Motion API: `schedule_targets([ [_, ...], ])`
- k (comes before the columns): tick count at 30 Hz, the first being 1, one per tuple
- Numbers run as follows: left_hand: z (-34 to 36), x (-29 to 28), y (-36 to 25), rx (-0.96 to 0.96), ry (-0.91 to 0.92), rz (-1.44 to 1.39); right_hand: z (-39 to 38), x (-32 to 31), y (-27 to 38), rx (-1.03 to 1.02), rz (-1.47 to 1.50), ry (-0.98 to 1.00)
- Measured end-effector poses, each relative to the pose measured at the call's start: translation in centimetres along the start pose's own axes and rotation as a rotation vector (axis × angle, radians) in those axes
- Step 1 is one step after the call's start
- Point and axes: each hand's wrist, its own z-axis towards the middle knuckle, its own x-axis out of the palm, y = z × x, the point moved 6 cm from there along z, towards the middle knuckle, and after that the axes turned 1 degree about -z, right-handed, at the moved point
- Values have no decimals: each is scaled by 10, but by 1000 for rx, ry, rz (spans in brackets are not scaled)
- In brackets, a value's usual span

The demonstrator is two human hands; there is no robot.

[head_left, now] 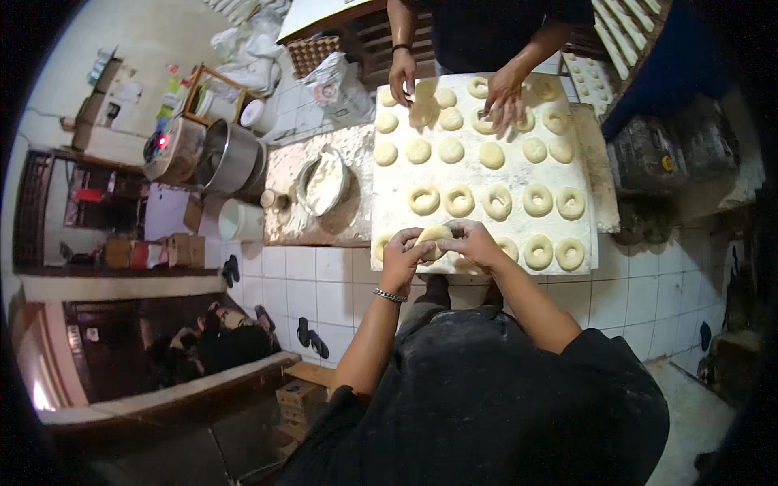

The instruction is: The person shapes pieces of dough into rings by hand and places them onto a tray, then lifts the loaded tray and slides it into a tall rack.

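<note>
A pale dough piece (434, 234) is held between my two hands above the near edge of a floured white board (470, 180). My left hand (403, 254) grips its left side, and my right hand (475, 244) pinches the right side; whether it has a hole is hidden by my fingers. Dough rings (538, 200) lie in rows near me, several partly behind my hands and forearms. Farther back are round dough balls (491, 155) without holes. Across the board, a co-worker's hand (506, 97) touches dough at the far side, their other hand (403, 77) beside it.
Left of the board, a floury worktable (279, 162) bears a metal bowl (322, 182) of flour. Beyond it stand a large steel mixing bowl (231, 156) and a white bucket (241, 220). An egg tray (313, 57) sits at the back. Sandals (313, 338) lie on the tiled floor.
</note>
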Motion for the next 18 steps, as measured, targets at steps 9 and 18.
schedule_targets([
  [9, -38, -47, 27, 72, 63, 450, -19, 56, -31, 14, -382, 240],
  [18, -62, -136, 13, 379, 184, 1145, -6, 145, -48, 121, -646, 18],
])
